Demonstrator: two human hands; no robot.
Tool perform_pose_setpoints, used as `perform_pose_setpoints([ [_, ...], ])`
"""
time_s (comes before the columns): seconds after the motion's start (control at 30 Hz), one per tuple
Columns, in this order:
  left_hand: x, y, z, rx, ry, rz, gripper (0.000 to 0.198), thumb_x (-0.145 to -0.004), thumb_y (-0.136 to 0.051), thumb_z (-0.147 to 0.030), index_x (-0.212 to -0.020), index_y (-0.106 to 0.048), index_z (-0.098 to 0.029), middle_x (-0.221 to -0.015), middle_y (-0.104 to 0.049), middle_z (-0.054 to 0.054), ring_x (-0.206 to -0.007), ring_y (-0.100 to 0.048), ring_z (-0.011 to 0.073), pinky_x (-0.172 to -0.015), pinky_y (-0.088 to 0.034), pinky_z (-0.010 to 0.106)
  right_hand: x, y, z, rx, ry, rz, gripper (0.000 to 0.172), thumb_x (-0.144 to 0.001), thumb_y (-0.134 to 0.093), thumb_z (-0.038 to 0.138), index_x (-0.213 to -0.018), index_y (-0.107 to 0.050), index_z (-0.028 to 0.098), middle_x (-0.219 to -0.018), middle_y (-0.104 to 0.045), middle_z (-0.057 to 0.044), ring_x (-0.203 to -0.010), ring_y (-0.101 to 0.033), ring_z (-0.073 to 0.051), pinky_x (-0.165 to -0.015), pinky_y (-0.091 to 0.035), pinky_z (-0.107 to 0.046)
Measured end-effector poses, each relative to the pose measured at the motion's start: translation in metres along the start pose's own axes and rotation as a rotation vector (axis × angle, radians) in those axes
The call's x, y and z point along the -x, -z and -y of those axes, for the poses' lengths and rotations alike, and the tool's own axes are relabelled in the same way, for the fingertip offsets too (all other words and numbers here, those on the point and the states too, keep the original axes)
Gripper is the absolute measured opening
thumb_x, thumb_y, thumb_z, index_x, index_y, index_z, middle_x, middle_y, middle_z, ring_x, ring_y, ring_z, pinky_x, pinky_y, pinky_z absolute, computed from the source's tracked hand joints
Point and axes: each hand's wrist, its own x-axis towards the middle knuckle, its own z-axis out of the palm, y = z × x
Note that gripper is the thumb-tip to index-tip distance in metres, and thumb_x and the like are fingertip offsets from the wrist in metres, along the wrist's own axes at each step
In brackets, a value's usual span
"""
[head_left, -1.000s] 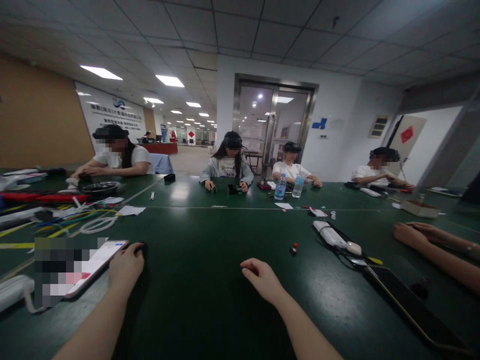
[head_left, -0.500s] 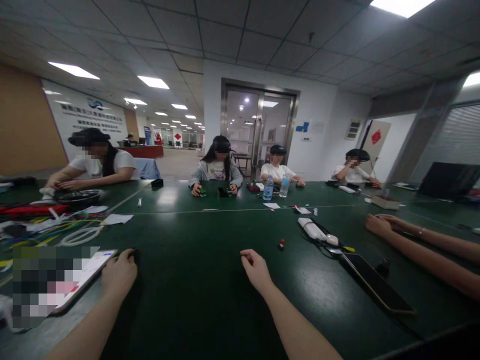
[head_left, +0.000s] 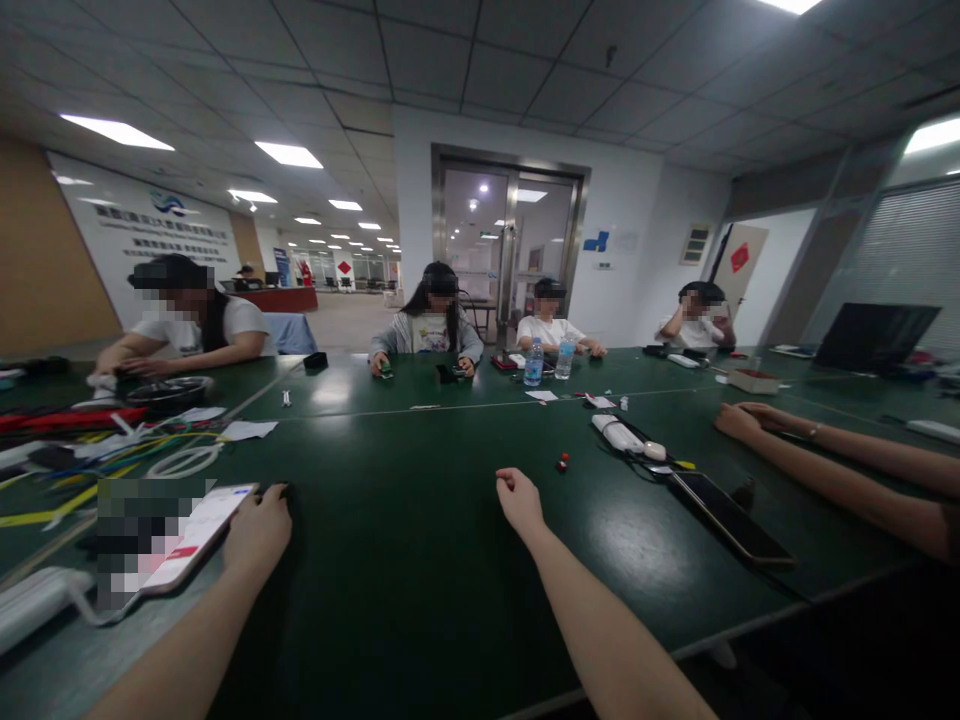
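My left hand (head_left: pixel 259 528) rests on the green table (head_left: pixel 405 560) beside the right edge of a lit tablet or large phone (head_left: pixel 214 530). Its fingers are curled, and a small dark spot shows at the fingertips, too small to name. My right hand (head_left: pixel 521 503) lies farther right, fingers bent in and pressed together; whatever may be inside them is hidden. Just beyond it stands a tiny red-topped object (head_left: pixel 562 462) with a dark lower part, apart from the hand.
At left lie tangled cables (head_left: pixel 184 458) and a paper sheet (head_left: pixel 249 430). On the right are a white power strip (head_left: pixel 619 435), a dark phone (head_left: pixel 727 515) and another person's hands (head_left: pixel 742 420). Two water bottles (head_left: pixel 533 364) stand farther back, where several people wearing headsets sit.
The view has shifted slightly, so most things sit higher in the picture. My right hand is a little nearer the red-topped object, its fingers more curled. My left hand stays beside the screen.
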Motion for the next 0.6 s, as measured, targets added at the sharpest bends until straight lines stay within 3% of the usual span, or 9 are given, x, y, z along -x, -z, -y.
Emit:
perform_pose_setpoints([
  [0.13,0.001,0.007,-0.017,-0.002,0.083,0.057,0.045,-0.084,-0.022,-0.024,-0.121,-0.042,-0.008,-0.126,-0.036,0.026,-0.115,-0.037,0.0408,-0.083,-0.039,0.053,-0.008,-0.004,0.001,-0.034,-0.067,-0.087,0.025,-0.073,-0.047,0.026,-0.095,-0.058,0.023,-0.088,-0.061,-0.004,-0.076,-0.057,-0.019,-0.062,-0.044,-0.030],
  [0.23,0.016,-0.001,-0.057,0.024,0.089,0.115,0.047,-0.083,-0.022,-0.021,-0.123,-0.039,-0.002,-0.122,-0.037,0.031,-0.109,-0.043,0.0418,-0.077,-0.040,0.056,-0.012,-0.009,0.005,-0.063,-0.088,-0.109,0.028,-0.075,-0.043,0.026,-0.099,-0.057,0.024,-0.088,-0.061,-0.005,-0.079,-0.057,-0.020,-0.063,-0.044,-0.031],
  [0.3,0.037,-0.012,-0.092,0.088,-0.058,0.214,0.042,-0.082,-0.030,-0.022,-0.119,-0.045,-0.013,-0.122,-0.044,0.020,-0.108,-0.048,0.0316,-0.083,-0.043,0.045,-0.012,-0.013,0.009,-0.075,-0.082,-0.084,0.030,-0.077,-0.039,0.027,-0.102,-0.055,0.022,-0.088,-0.060,-0.006,-0.079,-0.057,-0.020,-0.063,-0.044,-0.031],
  [0.4,0.072,-0.028,-0.130,0.205,-0.343,0.382,0.034,-0.074,-0.049,-0.027,-0.108,-0.055,-0.030,-0.119,-0.052,-0.001,-0.106,-0.051,0.0171,-0.090,-0.041,0.026,-0.007,-0.017,0.014,-0.073,-0.026,0.040,0.030,-0.077,-0.040,0.031,-0.101,-0.056,0.020,-0.084,-0.059,-0.005,-0.073,-0.056,-0.018,-0.062,-0.044,-0.031],
  [0.47,0.088,-0.034,-0.137,0.298,-0.505,0.500,0.039,-0.075,-0.048,-0.028,-0.115,-0.049,-0.031,-0.122,-0.051,-0.002,-0.110,-0.049,0.0173,-0.092,-0.040,0.029,0.000,-0.017,0.017,-0.051,0.045,0.167,0.022,-0.073,-0.049,0.032,-0.088,-0.061,0.020,-0.074,-0.059,-0.002,-0.070,-0.055,-0.016,-0.064,-0.043,-0.029],
  [0.53,0.095,-0.037,-0.133,0.392,-0.513,0.568,0.048,-0.077,-0.045,-0.028,-0.124,-0.037,-0.029,-0.123,-0.050,0.001,-0.113,-0.046,0.0187,-0.095,-0.037,0.035,0.008,-0.014,0.019,-0.024,0.115,0.286,0.020,-0.071,-0.054,0.034,-0.083,-0.063,0.020,-0.075,-0.059,-0.001,-0.073,-0.054,-0.016,-0.069,-0.042,-0.029],
  [0.6,0.094,-0.039,-0.125,0.470,-0.475,0.605,0.054,-0.077,-0.045,-0.028,-0.129,-0.029,-0.028,-0.122,-0.051,0.002,-0.115,-0.044,0.0191,-0.097,-0.035,0.037,0.016,-0.012,0.022,0.061,0.230,0.439,0.027,-0.071,-0.055,0.036,-0.094,-0.061,0.023,-0.086,-0.058,-0.001,-0.078,-0.053,-0.016,-0.072,-0.041,-0.030],
])
